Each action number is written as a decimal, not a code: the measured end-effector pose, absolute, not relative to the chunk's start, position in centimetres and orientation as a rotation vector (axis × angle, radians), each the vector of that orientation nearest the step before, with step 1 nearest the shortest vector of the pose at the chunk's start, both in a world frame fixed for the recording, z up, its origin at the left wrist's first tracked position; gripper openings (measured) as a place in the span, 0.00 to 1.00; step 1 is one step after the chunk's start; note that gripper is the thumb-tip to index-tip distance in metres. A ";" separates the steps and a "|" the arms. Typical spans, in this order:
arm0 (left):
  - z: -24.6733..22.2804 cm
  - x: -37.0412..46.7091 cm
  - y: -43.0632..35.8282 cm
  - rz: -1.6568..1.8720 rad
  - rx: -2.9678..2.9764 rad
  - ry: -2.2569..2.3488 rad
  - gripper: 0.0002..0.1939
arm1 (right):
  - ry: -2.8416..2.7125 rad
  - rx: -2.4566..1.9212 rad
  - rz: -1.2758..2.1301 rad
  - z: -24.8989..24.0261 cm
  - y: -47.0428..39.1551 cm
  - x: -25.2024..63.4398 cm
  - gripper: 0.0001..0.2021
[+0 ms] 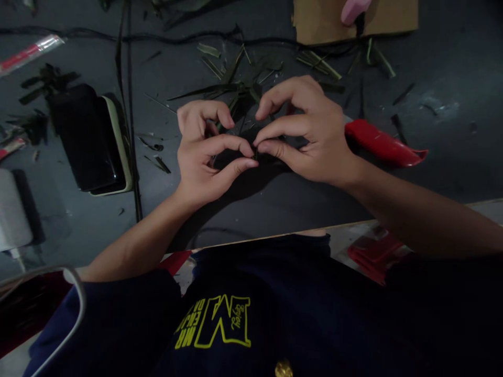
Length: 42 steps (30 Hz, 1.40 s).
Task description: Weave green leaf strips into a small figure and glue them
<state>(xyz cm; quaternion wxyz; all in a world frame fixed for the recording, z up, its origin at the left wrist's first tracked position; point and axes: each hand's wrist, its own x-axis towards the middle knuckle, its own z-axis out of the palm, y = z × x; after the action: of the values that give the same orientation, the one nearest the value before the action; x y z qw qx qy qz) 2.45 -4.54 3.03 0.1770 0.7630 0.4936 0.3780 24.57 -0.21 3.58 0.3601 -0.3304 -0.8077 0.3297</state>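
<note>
My left hand (208,152) and my right hand (310,131) meet tip to tip above the grey table. Each pinches thumb against index finger, with the other fingers curled and raised. Between the fingertips shows a tiny bit of dark green leaf strip (255,156); most of it is hidden by the fingers. Just beyond the hands lies a loose heap of green leaf strips (231,84). A red handle-like object (385,142) rests beside my right wrist, partly covered by it.
At the left, a black phone (86,136) lies on a pale-edged one, near a white charger (13,209). A dark cable (168,39) crosses the table's far side. Cardboard (377,26) with a pink-handled tool (354,10) lies at the back right. Leaf scraps are scattered about.
</note>
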 end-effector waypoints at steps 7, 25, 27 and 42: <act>3.1 2.6 -5.0 1.184 2.217 1.447 0.24 | -2.076 -0.790 0.842 3.7 -0.1 24.6 0.13; 3.0 2.6 -4.7 1.066 2.205 1.449 0.26 | -2.033 -0.736 0.854 3.2 0.0 24.5 0.15; 3.0 2.6 -4.5 1.058 2.234 1.409 0.25 | -2.014 -0.711 0.869 2.9 0.1 24.5 0.14; 1.2 1.7 -3.3 1.475 2.248 1.303 0.19 | -1.951 -0.652 0.707 2.4 0.7 24.3 0.12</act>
<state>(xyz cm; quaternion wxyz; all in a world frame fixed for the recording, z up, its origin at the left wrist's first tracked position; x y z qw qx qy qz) 1.69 -3.27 1.20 0.0767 0.7502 0.4348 0.4923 24.35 0.65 2.39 0.4645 -0.2656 -0.7942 0.2880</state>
